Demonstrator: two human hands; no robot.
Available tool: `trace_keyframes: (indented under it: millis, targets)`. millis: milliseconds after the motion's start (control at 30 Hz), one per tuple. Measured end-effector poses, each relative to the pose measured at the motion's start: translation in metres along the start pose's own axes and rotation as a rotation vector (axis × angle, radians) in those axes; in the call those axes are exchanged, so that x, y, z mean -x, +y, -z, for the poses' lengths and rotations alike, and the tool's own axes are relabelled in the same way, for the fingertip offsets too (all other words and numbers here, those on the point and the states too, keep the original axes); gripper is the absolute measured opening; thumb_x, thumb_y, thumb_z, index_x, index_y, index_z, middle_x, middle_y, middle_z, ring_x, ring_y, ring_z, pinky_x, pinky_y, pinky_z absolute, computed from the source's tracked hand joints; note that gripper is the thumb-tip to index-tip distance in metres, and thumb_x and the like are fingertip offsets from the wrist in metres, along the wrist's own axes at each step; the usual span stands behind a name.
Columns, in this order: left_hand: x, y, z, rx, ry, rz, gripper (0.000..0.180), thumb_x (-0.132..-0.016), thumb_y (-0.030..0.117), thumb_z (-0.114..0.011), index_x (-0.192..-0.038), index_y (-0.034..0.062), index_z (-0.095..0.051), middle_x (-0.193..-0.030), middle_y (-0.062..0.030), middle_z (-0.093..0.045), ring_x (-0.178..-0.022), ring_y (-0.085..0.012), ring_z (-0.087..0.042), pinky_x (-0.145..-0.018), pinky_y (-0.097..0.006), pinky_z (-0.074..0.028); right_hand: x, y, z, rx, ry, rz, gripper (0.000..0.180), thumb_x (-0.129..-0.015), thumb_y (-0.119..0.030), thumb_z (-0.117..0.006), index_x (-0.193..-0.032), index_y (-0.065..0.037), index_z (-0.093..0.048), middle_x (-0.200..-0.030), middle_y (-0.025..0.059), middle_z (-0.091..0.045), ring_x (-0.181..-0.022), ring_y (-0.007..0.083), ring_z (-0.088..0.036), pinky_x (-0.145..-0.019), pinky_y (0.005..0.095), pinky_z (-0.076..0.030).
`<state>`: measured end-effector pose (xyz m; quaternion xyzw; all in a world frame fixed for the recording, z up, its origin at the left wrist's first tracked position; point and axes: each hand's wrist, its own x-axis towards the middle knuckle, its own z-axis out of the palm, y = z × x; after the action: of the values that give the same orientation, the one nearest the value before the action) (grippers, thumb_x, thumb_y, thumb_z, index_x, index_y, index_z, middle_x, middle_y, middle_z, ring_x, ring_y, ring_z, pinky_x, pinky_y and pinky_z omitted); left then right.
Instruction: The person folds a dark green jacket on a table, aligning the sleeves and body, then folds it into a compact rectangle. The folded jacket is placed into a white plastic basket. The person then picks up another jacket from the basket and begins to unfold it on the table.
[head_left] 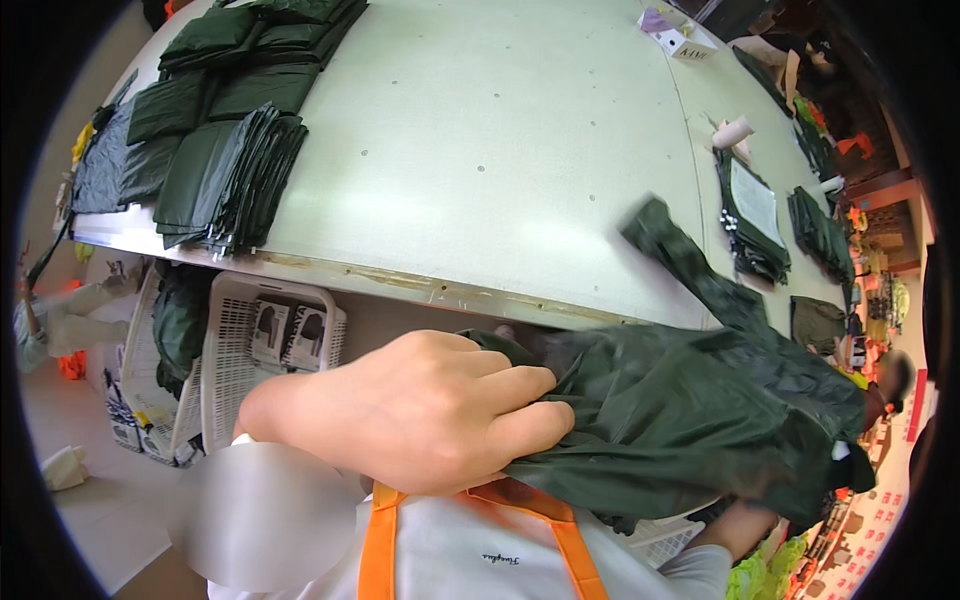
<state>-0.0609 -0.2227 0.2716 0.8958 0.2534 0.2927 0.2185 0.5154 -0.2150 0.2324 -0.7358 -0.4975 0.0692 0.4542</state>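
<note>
A dark green jacket of thin, shiny cloth hangs crumpled in front of me at the table's near edge. One long sleeve of it stretches up over the tabletop, blurred at its end. My left hand is closed, its curled fingers gripping the jacket's left end. From the lower right my right forearm reaches in under the jacket. The cloth covers my right hand, so its fingers do not show.
Piles of folded dark green garments lie on the pale table at left. More folded stacks, a white roll and a small white box are at right. White plastic baskets stand below the edge.
</note>
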Motion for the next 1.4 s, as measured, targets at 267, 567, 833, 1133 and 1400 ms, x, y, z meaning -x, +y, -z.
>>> trace_keyframes:
  millis: [267, 567, 833, 1133, 1400]
  targets:
    - [0.072, -0.015, -0.039, 0.288, 0.156, 0.56, 0.025, -0.068, 0.002, -0.063, -0.092, 0.0025, -0.057, -0.076, -0.0146, -0.059, -0.067, -0.0337, -0.057, -0.058, -0.036, -0.046, -0.147, -0.151, -0.173, 0.024, -0.034, 0.474, 0.064, -0.085, -0.009, -0.06, -0.14, -0.002, -0.028, -0.137, 0.0175, -0.039, -0.11, 0.0275, -0.052, -0.094, 0.0332, -0.043]
    - [0.212, -0.047, -0.145, 0.033, 0.77, 1.628, 0.063, -0.076, 0.008, -0.064, -0.133, -0.0008, -0.038, -0.127, -0.0178, -0.048, -0.12, -0.0275, -0.045, -0.102, -0.034, -0.033, -0.041, -0.268, -0.632, -0.496, -0.643, 0.886, 0.066, -0.084, -0.011, -0.062, -0.14, -0.002, -0.028, -0.138, 0.0184, -0.038, -0.114, 0.0292, -0.05, -0.097, 0.0348, -0.041]
    - [0.155, -0.271, -0.131, -0.785, 0.855, 1.493, 0.086, -0.071, 0.027, -0.074, -0.139, 0.0004, -0.028, -0.135, -0.022, -0.039, -0.125, -0.04, -0.037, -0.103, -0.045, -0.033, -0.049, -0.042, -0.62, 0.814, -0.752, 0.666, 0.069, -0.085, -0.053, -0.052, -0.144, -0.025, -0.028, -0.151, 0.0079, -0.02, -0.137, 0.0316, -0.02, -0.101, 0.0605, -0.025]
    - [0.178, -0.353, -0.046, -1.311, 0.634, 1.721, 0.071, -0.069, 0.01, -0.065, -0.135, 0.0051, -0.038, -0.136, -0.0214, -0.039, -0.129, -0.034, -0.033, -0.103, -0.044, -0.03, -0.091, 0.019, -0.605, 0.648, -0.795, 0.563, 0.067, -0.089, -0.051, -0.049, -0.146, -0.027, -0.024, -0.155, 0.0031, -0.012, -0.141, 0.0335, -0.008, -0.104, 0.0659, -0.009]
    - [0.094, -0.586, 0.036, -0.547, 0.642, 1.599, 0.075, -0.085, 0.06, -0.046, -0.13, -0.0005, -0.046, -0.125, -0.0244, -0.052, -0.118, -0.0357, -0.049, -0.1, -0.042, -0.036, -0.189, 0.032, -0.625, 0.279, -0.245, 0.473, 0.049, -0.088, -0.029, -0.059, -0.127, -0.001, -0.048, -0.132, 0.0195, -0.046, -0.123, 0.036, -0.041, -0.103, 0.044, -0.032]
